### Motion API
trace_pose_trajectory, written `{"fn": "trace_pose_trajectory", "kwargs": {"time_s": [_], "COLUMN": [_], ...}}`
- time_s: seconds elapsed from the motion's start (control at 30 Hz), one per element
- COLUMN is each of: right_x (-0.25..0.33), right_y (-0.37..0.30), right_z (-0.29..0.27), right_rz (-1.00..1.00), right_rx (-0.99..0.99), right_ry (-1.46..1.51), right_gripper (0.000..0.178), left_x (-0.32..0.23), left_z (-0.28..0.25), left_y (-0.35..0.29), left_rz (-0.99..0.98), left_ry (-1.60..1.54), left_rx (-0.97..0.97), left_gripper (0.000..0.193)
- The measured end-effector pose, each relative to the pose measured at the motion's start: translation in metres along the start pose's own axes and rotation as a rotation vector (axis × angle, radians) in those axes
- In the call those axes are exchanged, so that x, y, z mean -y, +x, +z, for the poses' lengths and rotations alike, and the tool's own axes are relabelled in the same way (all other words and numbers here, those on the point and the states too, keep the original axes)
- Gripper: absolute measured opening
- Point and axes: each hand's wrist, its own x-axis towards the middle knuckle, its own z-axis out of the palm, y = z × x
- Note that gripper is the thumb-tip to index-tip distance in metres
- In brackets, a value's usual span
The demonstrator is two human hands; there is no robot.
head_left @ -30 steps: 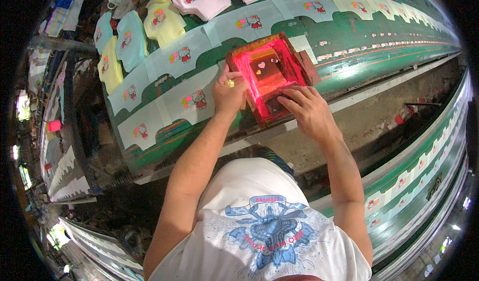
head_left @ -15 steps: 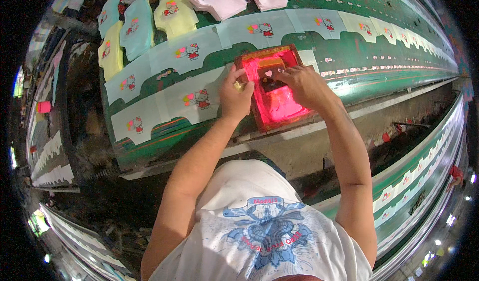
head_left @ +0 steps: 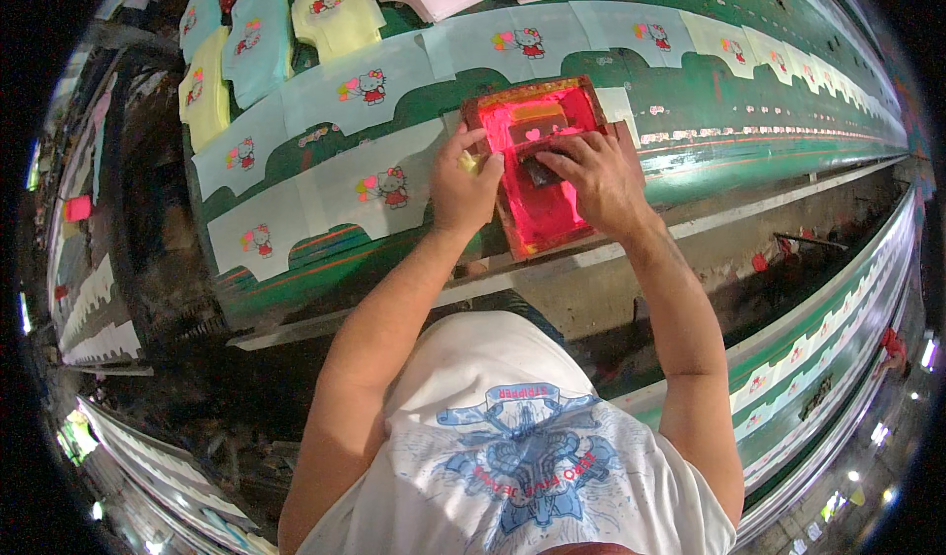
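A wooden screen-printing frame (head_left: 532,90) lies on the green table in front of me, its inside coated with bright pink ink (head_left: 532,228). My left hand (head_left: 463,188) is closed on the frame's left edge, with a small yellowish bit showing by its fingers. Inside the frame, my right hand (head_left: 608,185) grips a dark squeegee (head_left: 537,173), partly covered by the fingers. A pink heart shape shows on the mesh just beyond it. From under the frame's right side peeks a pale fabric piece (head_left: 618,111).
Pale cut fabric pieces (head_left: 325,200) with a printed cartoon cat lie in rows along the long green table (head_left: 709,175). Stacked blue, yellow and pink pieces (head_left: 335,13) sit at the far left. Another table with printed pieces (head_left: 788,368) runs at the right.
My right hand has drawn the squeegee a little toward me inside the frame. The left hand stays on the frame's edge, and the view has shifted slightly.
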Motion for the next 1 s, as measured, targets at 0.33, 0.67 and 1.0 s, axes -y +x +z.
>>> {"fn": "trace_pose_trajectory", "kwargs": {"time_s": [0.33,0.67,1.0], "right_x": [0.029,0.034,0.053], "right_y": [-0.057,-0.070,0.006], "right_z": [-0.010,-0.035,-0.207], "right_rz": [-0.010,0.056,0.081], "right_rx": [0.082,0.135,-0.559], "right_ry": [0.043,0.211,0.842], "right_gripper": [0.061,0.057,0.033], "left_x": [0.011,0.002,-0.016], "left_z": [0.004,0.000,-0.116], "left_y": [0.003,0.008,0.014], "left_rz": [0.106,-0.008,-0.042], "left_ry": [0.006,0.013,-0.369], "left_rx": [0.016,0.052,-0.201], "left_gripper": [0.047,0.044,0.043]}}
